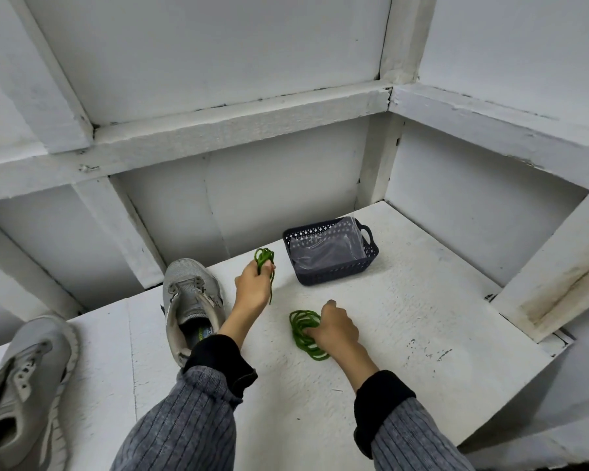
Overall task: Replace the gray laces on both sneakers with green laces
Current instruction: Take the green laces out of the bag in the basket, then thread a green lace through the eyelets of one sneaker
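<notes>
Both green laces in hand, nearer sneaker just left of the left hand.

The left hand (252, 287) grips one bunched green cord lace (264, 258); the right hand (335, 329) presses curled fingers on the coiled green lace (305, 331). The unlaced gray mesh sneaker (189, 300), toe pointing away, lies beside the left wrist; the second gray sneaker (24, 379) lies farther left.

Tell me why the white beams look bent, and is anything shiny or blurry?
In the head view, the wide-angle lens bends the white beams near the edges; soft, even light leaves faint shadows; the clear plastic sheet in the dark basket shows slight glare; the gray sneaker at the left corner looks stretched, a bit soft.
</notes>
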The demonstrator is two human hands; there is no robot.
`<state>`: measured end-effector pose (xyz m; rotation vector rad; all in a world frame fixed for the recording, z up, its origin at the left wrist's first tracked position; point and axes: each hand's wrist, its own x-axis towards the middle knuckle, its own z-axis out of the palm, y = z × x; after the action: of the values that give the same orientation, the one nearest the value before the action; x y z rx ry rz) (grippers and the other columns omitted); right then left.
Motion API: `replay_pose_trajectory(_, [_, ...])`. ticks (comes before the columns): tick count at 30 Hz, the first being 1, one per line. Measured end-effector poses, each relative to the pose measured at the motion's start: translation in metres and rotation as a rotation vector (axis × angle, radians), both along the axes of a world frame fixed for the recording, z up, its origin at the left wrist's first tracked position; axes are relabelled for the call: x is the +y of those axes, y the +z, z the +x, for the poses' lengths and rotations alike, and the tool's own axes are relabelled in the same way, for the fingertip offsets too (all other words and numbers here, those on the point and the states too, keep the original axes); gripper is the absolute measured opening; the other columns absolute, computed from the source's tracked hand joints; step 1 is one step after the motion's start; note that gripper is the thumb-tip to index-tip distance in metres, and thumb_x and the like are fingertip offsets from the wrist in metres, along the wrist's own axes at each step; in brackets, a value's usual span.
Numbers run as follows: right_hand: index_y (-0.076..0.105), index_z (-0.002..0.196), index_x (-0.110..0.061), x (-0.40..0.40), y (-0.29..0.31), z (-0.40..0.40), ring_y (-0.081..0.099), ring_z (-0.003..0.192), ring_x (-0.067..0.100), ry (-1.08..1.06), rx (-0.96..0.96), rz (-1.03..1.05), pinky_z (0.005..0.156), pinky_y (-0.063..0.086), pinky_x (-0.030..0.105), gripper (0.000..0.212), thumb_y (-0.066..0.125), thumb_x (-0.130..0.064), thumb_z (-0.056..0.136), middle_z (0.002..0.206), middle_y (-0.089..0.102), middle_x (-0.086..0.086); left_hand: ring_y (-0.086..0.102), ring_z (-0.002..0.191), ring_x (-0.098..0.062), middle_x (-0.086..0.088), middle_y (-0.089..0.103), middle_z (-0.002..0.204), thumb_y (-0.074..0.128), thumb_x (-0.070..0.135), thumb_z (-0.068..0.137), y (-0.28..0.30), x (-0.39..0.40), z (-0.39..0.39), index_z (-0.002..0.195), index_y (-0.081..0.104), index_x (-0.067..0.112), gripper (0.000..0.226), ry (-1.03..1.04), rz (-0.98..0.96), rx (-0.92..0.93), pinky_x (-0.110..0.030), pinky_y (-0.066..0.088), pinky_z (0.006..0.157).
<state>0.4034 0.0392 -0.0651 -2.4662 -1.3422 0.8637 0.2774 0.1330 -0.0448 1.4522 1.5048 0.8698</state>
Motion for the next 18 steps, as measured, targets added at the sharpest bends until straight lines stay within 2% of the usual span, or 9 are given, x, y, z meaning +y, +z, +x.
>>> replay_pose_trajectory(4, [0.055, 0.11, -0.01, 0.001, -0.003, -0.004, 0.057, 0.108, 0.027, 0.057, -0.002, 0.003, 0.081, 0.048, 0.033, 0.034, 0.067, -0.033, 0.088, 0.119, 0.059, 0.009, 0.055, 0.109, -0.029, -0.005, 0.064, 0.101, 0.044, 0.026, 0.101, 0.003, 0.005, -0.011, 0.097, 0.059, 0.018, 0.018, -0.006, 0.033, 0.027, -0.034, 0.039, 0.089])
replay_pose_trajectory(7, [0.053, 0.103, -0.011, 0.0, 0.0, 0.001, 0.058, 0.105, 0.027, 0.042, -0.012, 0.045, 0.076, 0.045, 0.031, 0.024, 0.063, -0.029, 0.091, 0.117, 0.059, 0.01, 0.057, 0.109, -0.026, -0.008, 0.066, 0.111, 0.046, 0.027, 0.1, 0.002, 0.006, -0.016, 0.098, 0.06, 0.02, 0.015, -0.05, 0.004, 0.008, -0.03, 0.04, 0.088])
replay_pose_trajectory(10, [0.052, 0.104, -0.007, 0.001, 0.005, 0.014, 0.059, 0.099, 0.029, 0.008, -0.017, 0.132, 0.072, 0.042, 0.029, 0.022, 0.06, -0.024, 0.093, 0.114, 0.059, 0.013, 0.057, 0.11, -0.025, -0.007, 0.066, 0.115, 0.047, 0.028, 0.1, 0.001, 0.006, -0.018, 0.098, 0.06, 0.021, 0.016, -0.065, -0.008, 0.027, -0.03, 0.04, 0.09])
replay_pose_trajectory(14, [0.046, 0.091, -0.009, 0.004, 0.009, 0.031, 0.052, 0.086, 0.022, 0.0, 0.168, 0.192, 0.069, 0.039, 0.026, 0.019, 0.062, -0.019, 0.092, 0.1, 0.058, 0.011, 0.055, 0.111, -0.024, -0.006, 0.066, 0.114, 0.047, 0.029, 0.1, -0.001, 0.006, -0.017, 0.1, 0.063, 0.019, 0.018, -0.083, -0.026, 0.054, -0.029, 0.037, 0.088])
replay_pose_trajectory(18, [0.053, 0.094, -0.011, 0.015, 0.032, 0.042, 0.06, 0.09, 0.02, -0.066, 0.416, 0.35, 0.069, 0.048, 0.027, 0.012, 0.064, -0.017, 0.091, 0.098, 0.062, 0.004, 0.056, 0.106, -0.02, -0.004, 0.064, 0.111, 0.048, 0.024, 0.1, -0.001, 0.004, -0.017, 0.112, 0.065, 0.009, 0.026, -0.095, -0.031, 0.071, -0.025, 0.035, 0.084])
